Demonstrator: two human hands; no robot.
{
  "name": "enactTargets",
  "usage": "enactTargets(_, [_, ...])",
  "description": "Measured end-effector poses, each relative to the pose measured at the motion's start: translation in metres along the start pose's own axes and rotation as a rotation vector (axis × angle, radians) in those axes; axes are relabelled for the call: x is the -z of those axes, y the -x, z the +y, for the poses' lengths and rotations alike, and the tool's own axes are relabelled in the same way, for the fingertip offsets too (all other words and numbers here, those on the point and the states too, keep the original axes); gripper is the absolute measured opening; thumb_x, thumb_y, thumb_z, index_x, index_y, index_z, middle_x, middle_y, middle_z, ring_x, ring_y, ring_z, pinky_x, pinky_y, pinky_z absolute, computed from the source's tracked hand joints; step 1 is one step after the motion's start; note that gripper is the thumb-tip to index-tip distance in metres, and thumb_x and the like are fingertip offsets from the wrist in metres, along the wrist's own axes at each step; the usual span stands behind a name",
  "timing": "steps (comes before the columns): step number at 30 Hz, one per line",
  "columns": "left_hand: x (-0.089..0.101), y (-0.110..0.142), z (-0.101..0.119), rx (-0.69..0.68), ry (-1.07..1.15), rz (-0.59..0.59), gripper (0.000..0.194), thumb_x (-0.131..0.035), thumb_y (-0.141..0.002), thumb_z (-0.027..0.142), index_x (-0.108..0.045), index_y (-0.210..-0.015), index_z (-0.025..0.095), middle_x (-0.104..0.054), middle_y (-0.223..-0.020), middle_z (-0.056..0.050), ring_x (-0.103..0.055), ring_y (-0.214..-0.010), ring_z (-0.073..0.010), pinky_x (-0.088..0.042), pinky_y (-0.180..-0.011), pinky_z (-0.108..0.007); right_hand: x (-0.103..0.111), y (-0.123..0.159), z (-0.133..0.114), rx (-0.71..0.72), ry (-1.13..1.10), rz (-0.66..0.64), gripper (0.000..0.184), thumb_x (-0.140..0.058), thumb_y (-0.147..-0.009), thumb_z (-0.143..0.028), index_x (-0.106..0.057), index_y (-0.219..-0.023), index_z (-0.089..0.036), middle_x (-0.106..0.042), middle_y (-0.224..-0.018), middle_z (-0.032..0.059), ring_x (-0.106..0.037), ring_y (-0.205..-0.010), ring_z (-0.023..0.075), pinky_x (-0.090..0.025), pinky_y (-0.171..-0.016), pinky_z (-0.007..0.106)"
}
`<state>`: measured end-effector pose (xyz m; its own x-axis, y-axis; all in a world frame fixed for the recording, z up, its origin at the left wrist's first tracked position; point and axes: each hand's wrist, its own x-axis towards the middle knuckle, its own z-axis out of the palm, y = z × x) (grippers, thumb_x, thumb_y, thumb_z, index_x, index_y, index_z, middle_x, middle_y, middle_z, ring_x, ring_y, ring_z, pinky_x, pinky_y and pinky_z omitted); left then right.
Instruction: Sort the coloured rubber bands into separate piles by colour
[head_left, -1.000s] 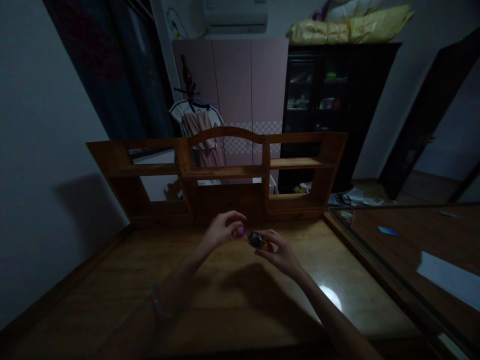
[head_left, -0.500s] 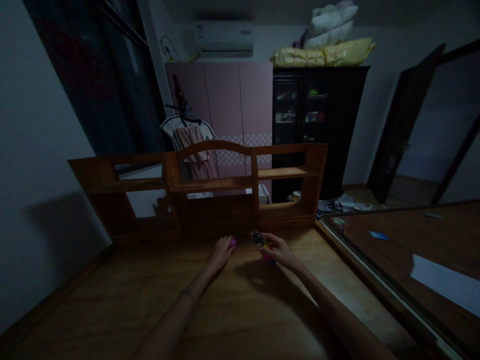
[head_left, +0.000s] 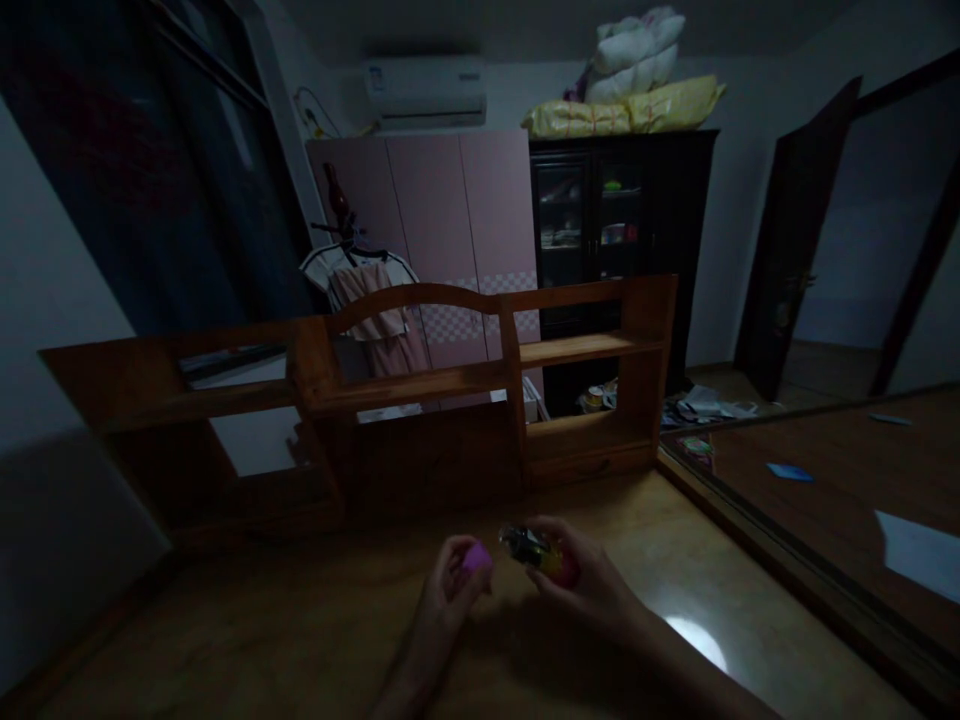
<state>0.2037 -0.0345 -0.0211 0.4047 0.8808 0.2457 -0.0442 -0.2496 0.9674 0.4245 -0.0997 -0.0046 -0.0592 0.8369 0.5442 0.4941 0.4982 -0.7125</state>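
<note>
My left hand (head_left: 442, 598) is closed around a small purple object (head_left: 475, 558), its fingers curled on both sides; the kind is too dark and small to make out. To the right, my right hand (head_left: 596, 580) grips a short multicoloured cylinder (head_left: 528, 548), with a clear end, a black section and yellow and red behind it. The cylinder lies tilted, its clear end pointing left toward the purple object. A small gap separates the two things. Both hands are over the wooden tabletop (head_left: 300, 620), close to each other.
A wooden shelf unit (head_left: 420, 383) stands along the back of the tabletop. At right, beyond a raised edge, a brown surface (head_left: 817, 520) bears a white sheet (head_left: 919, 555) and a blue card (head_left: 789, 472). Behind are pink cabinets (head_left: 435, 210) and a dark cupboard (head_left: 675, 210).
Both hands have come nearer to me, and the purple object has been drawn back with the left hand. The cylinder is now tipped more level. The view has shifted and turned slightly.
</note>
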Motion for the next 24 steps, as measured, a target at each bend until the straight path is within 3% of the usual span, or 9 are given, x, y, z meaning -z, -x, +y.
enactTargets(5, [-0.001, 0.001, 0.0, -0.024, 0.049, -0.071, 0.03, -0.061, -0.089, 0.041, -0.058, -0.107, 0.017, -0.064, -0.095, -0.005, -0.062, -0.081, -0.0175, -0.047, -0.077, -0.026, -0.002, 0.005, -0.006, -0.04, 0.036, -0.11, 0.041, -0.069, -0.079, -0.021, -0.059, -0.118, -0.024, -0.067, -0.11, 0.0053, -0.064, -0.099, 0.0217, -0.05, -0.085, 0.032])
enactTargets(11, [-0.002, 0.002, 0.004, -0.027, 0.046, -0.064, 0.032, -0.061, -0.088, 0.043, -0.062, -0.103, 0.015, -0.064, -0.095, -0.006, -0.06, -0.081, -0.0175, -0.048, -0.074, -0.026, 0.001, 0.007, -0.011, 0.066, 0.088, -0.187, 0.043, -0.068, -0.08, -0.018, -0.06, -0.122, -0.025, -0.064, -0.116, 0.0061, -0.062, -0.105, 0.0206, -0.049, -0.089, 0.031])
enactTargets(19, [-0.002, 0.001, -0.001, 0.022, -0.094, -0.029, 0.036, -0.058, -0.088, 0.048, -0.065, -0.082, 0.013, -0.059, -0.071, -0.002, -0.055, -0.064, -0.0137, -0.043, -0.06, -0.022, -0.003, 0.01, 0.007, 0.182, 0.264, -0.201, 0.053, -0.068, -0.082, -0.023, -0.055, -0.133, -0.027, -0.06, -0.126, 0.0088, -0.06, -0.109, 0.0229, -0.049, -0.091, 0.035])
enactTargets(21, [-0.002, 0.002, 0.0, 0.018, -0.112, -0.023, 0.033, -0.06, -0.088, 0.045, -0.067, -0.09, 0.014, -0.063, -0.077, -0.003, -0.059, -0.068, -0.0149, -0.046, -0.062, -0.023, -0.002, 0.01, 0.003, 0.156, 0.236, -0.192, 0.051, -0.068, -0.083, -0.023, -0.056, -0.132, -0.026, -0.06, -0.125, 0.0087, -0.061, -0.107, 0.0228, -0.049, -0.091, 0.035])
enactTargets(24, [-0.002, 0.003, 0.006, -0.059, -0.089, -0.046, 0.03, -0.064, -0.086, 0.036, -0.067, -0.11, 0.018, -0.066, -0.106, -0.008, -0.063, -0.095, -0.0203, -0.051, -0.082, -0.028, 0.001, 0.009, -0.006, 0.049, 0.114, -0.166, 0.043, -0.069, -0.082, -0.024, -0.061, -0.125, -0.025, -0.064, -0.117, 0.0067, -0.063, -0.103, 0.0215, -0.05, -0.089, 0.033])
